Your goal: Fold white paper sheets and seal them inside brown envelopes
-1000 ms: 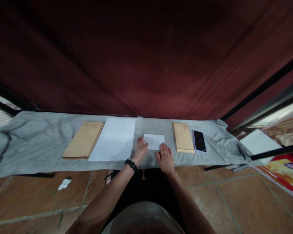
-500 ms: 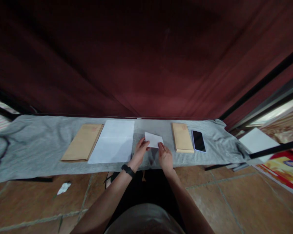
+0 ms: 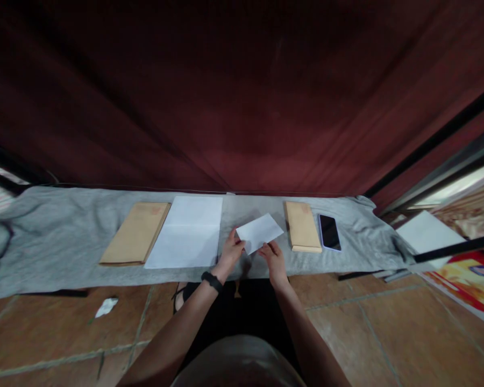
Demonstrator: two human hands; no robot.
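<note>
We see the left hand (image 3: pixel 231 251) closed on the left end of a small white paper (image 3: pixel 260 233), the thumb at its near edge. The right hand (image 3: pixel 273 259) is partly curled, its fingers at the paper's near right edge; we cannot tell whether they grip it. The paper lies slantwise over the middle of the cloth-covered counter (image 3: pixel 75 234), its right end farther from us. To its left are large white sheets (image 3: pixel 186 231) beside kraft envelopes (image 3: pixel 135 234); to its right, a narrower kraft stack (image 3: pixel 302 226) and a smartphone (image 3: pixel 329 232).
</note>
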